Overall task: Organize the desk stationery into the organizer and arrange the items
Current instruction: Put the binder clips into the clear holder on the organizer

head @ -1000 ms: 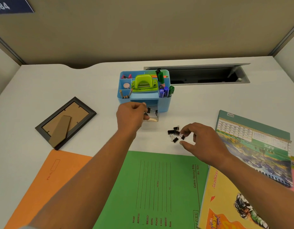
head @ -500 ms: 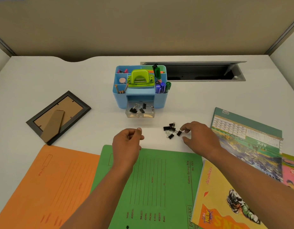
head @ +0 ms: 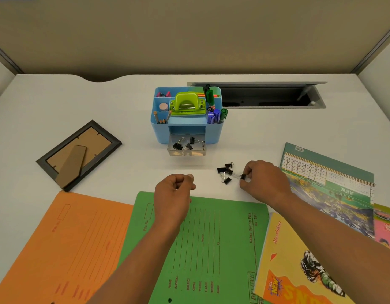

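Now my right hand (head: 264, 181) pinches one black clip (head: 243, 177) between thumb and forefinger, with the other fingers curled beside it, low over the desk (head: 58, 106). The clip's wire handles point left, toward the loose clips (head: 226, 171), a small heap lying on the desk just beside it, between my two hands and nearer the right one.

My left hand (head: 174, 189) is at the far edge of the green folder (head: 211, 249), fingers curled into the palm and thumb tip against the forefinger. I see nothing in it.

Beyond both hands stands the blue organizer (head: 160, 133). Its clear drawer (head: 186, 152) is pulled out toward me, and a few stored clips (head: 183, 145) lie inside it. On top of the organizer sits a green punch (head: 188, 105). Pencils (head: 161, 119) stand in the front left compartment and markers (head: 216, 115) in the front right one.

To the left a frame (head: 78, 154) lies face down, its stand uppermost, well apart from the organizer. An orange folder (head: 69, 249) lies near me on the left, touching the green folder's left edge. On the right a yellow book (head: 299, 260) overlaps the green folder's corner, and a calendar (head: 328, 178) lies beyond it, just beside my right hand. Behind the organizer an open hatch (head: 266, 97) is set into the desk.
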